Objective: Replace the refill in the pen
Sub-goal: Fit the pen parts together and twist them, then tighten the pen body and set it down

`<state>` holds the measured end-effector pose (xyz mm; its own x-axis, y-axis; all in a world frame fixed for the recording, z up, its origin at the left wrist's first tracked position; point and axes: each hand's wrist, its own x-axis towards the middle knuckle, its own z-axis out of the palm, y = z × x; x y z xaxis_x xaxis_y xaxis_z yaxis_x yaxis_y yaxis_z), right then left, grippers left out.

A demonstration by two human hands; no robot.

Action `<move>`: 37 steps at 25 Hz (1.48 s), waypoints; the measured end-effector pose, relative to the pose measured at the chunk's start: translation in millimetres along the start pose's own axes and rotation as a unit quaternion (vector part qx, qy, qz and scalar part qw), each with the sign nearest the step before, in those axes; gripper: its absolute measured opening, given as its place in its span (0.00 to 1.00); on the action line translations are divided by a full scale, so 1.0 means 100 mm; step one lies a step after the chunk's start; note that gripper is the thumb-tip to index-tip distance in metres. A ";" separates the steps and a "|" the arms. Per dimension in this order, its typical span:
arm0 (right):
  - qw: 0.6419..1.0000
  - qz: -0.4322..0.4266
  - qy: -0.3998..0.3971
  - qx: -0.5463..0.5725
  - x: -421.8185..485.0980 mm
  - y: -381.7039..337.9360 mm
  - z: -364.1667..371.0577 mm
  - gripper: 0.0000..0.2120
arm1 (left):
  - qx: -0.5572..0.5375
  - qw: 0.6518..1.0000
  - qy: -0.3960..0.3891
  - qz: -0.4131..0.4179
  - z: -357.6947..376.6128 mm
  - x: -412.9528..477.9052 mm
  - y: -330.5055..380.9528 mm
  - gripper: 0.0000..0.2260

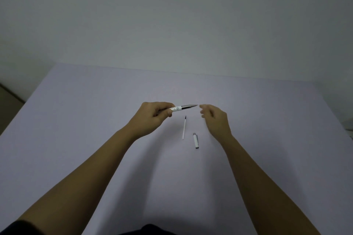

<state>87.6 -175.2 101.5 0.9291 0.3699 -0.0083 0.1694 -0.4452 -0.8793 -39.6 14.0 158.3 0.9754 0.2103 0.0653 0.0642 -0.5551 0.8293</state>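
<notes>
- The pen (pixel 183 107) is held above the table (pixel 76 120), long axis near horizontal, tip pointed toward the right hand (pixel 215 120)
- The left hand (pixel 152 116) is closed around its barrel; the right hand is loosely curled, holding nothing
- A refill (pixel 184 127) and cap (pixel 196 141) are laid below, apart

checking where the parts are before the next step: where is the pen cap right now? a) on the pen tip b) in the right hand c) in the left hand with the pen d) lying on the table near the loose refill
d: the pen cap lies on the table, just right of the loose refill, while the left hand holds the uncapped pen and the right hand holds nothing.
</notes>
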 end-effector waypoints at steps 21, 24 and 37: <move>0.926 0.286 0.002 0.247 0.22 0.34 0.22 0.07 | 0.033 0.997 -0.019 -0.074 0.14 0.06 -0.34 0.07; 0.908 0.267 0.010 0.324 0.22 0.14 0.10 0.06 | 0.049 0.995 -0.023 -0.088 0.23 0.02 -0.41 0.08; 0.901 0.222 -0.011 0.372 0.04 -0.10 0.14 0.07 | 0.036 0.995 0.011 -0.090 0.20 0.02 -0.34 0.08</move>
<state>85.3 -157.4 103.2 0.8421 0.3105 -0.4409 -0.4935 0.1142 -0.8622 -35.9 16.6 119.2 0.9420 0.3289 -0.0672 0.2529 -0.5635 0.7864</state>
